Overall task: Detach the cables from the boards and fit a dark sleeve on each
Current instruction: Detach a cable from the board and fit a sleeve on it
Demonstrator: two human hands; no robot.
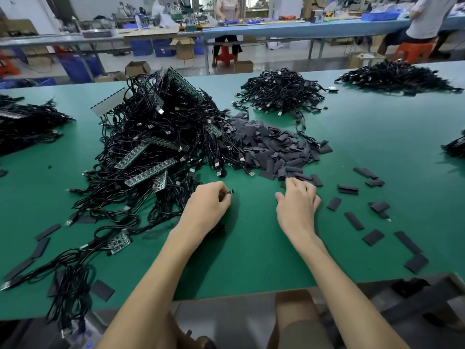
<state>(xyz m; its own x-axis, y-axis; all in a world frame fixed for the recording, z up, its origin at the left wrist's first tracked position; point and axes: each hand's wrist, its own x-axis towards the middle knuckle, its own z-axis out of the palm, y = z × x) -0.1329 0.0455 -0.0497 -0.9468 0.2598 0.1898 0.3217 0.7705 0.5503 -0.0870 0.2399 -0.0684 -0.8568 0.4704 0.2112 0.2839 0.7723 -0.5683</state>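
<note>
Left hand (206,207) pinches cable end (230,191). Right hand (298,206), fingers (294,184) flat, at sleeve pile (271,147) edge. Grab one sleeve only.

- Left hand (206,205): the fingers curl round a small dark cable end (230,192). Only its tip shows, and the rest is hidden under palm and wrist.
- Right hand (298,205): the fingertips are hidden behind the knuckles at the edge of the sleeve heap (274,147). Whether they hold a sleeve cannot be told.
- Boards (148,172), beyond the left hand: mostly buried under tangled cables (151,127).
- Outer left pile (25,127) and outer right pile (455,147): both cut off by the frame edges.
- White item (331,88), far beyond the right hand: too small to identify.
</note>
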